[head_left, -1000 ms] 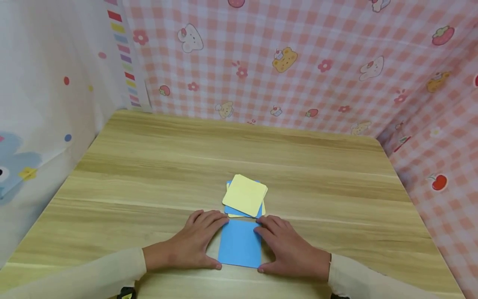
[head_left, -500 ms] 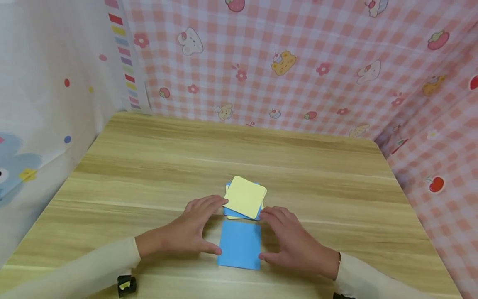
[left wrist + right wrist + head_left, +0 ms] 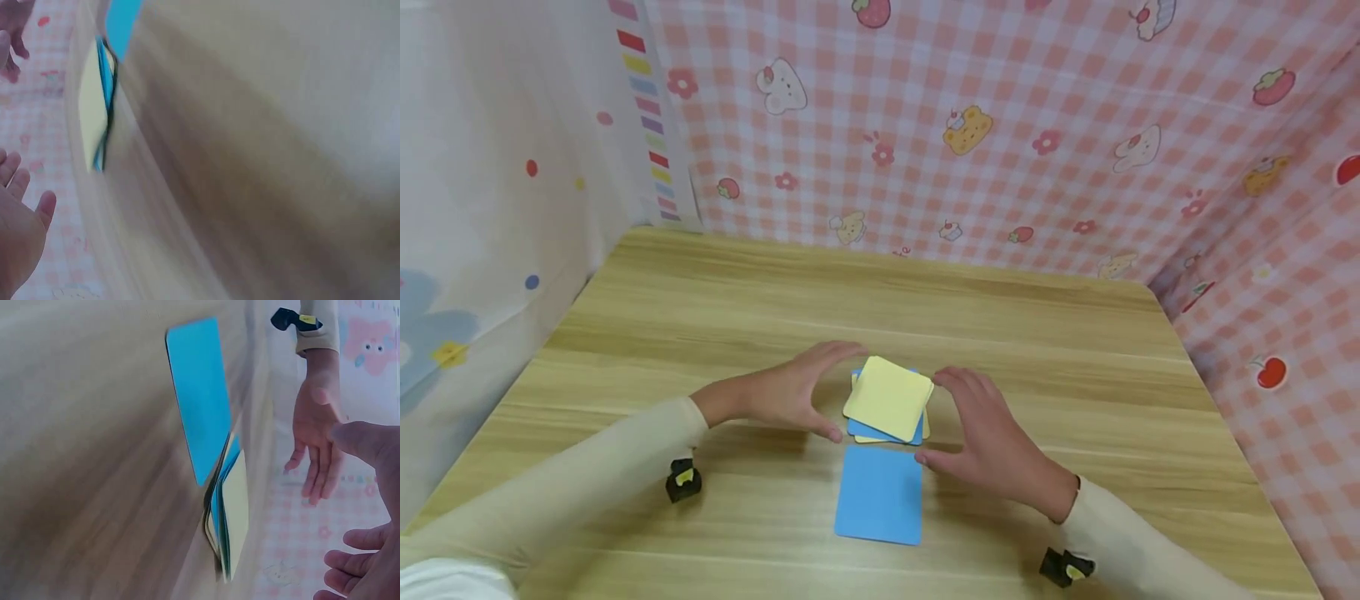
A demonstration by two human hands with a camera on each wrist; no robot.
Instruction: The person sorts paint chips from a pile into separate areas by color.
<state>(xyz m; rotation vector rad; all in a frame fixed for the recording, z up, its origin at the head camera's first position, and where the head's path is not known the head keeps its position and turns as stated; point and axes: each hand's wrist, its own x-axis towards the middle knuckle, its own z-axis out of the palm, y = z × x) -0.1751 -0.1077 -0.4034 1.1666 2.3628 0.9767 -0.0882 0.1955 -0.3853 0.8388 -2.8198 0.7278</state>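
Note:
A loose stack of yellow and blue square cards (image 3: 887, 398) lies mid-table, a yellow card uppermost and the lower ones twisted out at angles. Just in front of it, a blue square card (image 3: 878, 496) lies flat. My left hand (image 3: 797, 392) is spread at the stack's left side, thumb apart from the fingers. On the other side my right hand (image 3: 996, 442) is held likewise, its fingertips close to the stack's right corner and its thumb near the blue card's upper right corner. Neither hand holds anything. The right wrist view shows the stack (image 3: 234, 519) edge-on, its layers slightly fanned.
The wooden table (image 3: 700, 308) ends at the back against a pink checked cloth (image 3: 910, 100). A white patterned cloth (image 3: 482, 108) hangs at the left, and more checked cloth (image 3: 1300, 275) at the right. Black wrist cameras (image 3: 683, 481) sit below both sleeves.
Both hands have left the sides of the blue card and moved forward to either side of the stack. The blue card and the stack stay where they were.

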